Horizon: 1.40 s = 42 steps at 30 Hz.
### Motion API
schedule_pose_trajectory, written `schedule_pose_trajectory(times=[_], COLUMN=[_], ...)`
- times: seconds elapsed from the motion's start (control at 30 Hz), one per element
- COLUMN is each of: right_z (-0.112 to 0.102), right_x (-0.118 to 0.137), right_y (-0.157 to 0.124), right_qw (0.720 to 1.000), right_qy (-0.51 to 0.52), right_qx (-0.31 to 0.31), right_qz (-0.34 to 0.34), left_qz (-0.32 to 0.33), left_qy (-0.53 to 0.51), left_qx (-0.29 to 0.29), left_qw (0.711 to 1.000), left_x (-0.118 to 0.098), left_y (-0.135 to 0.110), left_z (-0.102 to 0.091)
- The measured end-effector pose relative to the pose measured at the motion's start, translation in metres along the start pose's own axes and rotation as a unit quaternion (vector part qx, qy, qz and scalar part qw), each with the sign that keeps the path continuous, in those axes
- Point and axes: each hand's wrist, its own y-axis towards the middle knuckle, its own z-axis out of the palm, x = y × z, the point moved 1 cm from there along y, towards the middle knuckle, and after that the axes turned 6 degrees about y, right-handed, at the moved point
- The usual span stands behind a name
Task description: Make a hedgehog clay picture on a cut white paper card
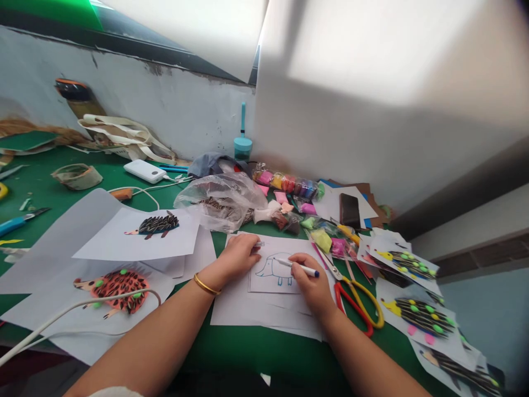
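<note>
My right hand (312,281) grips a white marker pen (303,267) with a dark blue end. Its tip rests on a small white sheet (260,284), at the upper outline of a blue line drawing of a hedgehog (279,267). The drawing shows a pointed snout, a rounded body and short legs. At the sheet's upper left lies my left hand (239,256), its fingers curled and closed around a small clear piece (259,243) whose kind I cannot make out. Larger white papers (231,309) are under the small sheet.
Scissors (357,303) with red and yellow handles lie at right, near stacked hedgehog pictures (425,320). Behind are colored clay packets (320,240) and a plastic bag of seeds (223,204). More hedgehog pictures (119,292) lie at left, crossed by a white cable (78,309).
</note>
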Motion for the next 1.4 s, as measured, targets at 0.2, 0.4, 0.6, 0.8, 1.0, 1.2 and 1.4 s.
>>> schedule_pose_trajectory(times=[0.2, 0.4, 0.6, 0.8, 1.0, 1.2, 1.4], right_z=[-0.014, -0.013, -0.008, -0.003, -0.003, -0.011, -0.004], right_x=[-0.009, -0.002, 0.004, -0.001, -0.003, -0.009, -0.017], right_y=[0.01, 0.015, 0.02, 0.02, 0.019, 0.024, 0.022], right_qw=[0.994, 0.978, 0.965, 0.969, 0.969, 0.989, 0.996], right_qy=[0.088, 0.198, 0.249, 0.235, 0.232, 0.138, 0.012], right_qx=[-0.055, -0.042, -0.039, -0.014, 0.005, -0.003, 0.066], right_qz=[0.03, 0.059, 0.076, 0.078, 0.09, 0.045, 0.06], left_qz=[0.013, 0.076, 0.102, 0.114, 0.124, 0.048, 0.003], left_qy=[-0.005, -0.035, -0.043, -0.026, -0.006, 0.006, -0.021], left_qx=[-0.041, -0.024, -0.016, 0.0, 0.028, 0.007, 0.014], left_qw=[0.999, 0.996, 0.994, 0.993, 0.992, 0.999, 1.0], left_x=[-0.004, -0.016, -0.016, -0.017, -0.019, -0.009, -0.005], left_y=[-0.003, -0.008, -0.007, -0.007, -0.008, -0.001, 0.003], left_z=[-0.005, -0.008, -0.003, -0.001, 0.0, 0.005, 0.001])
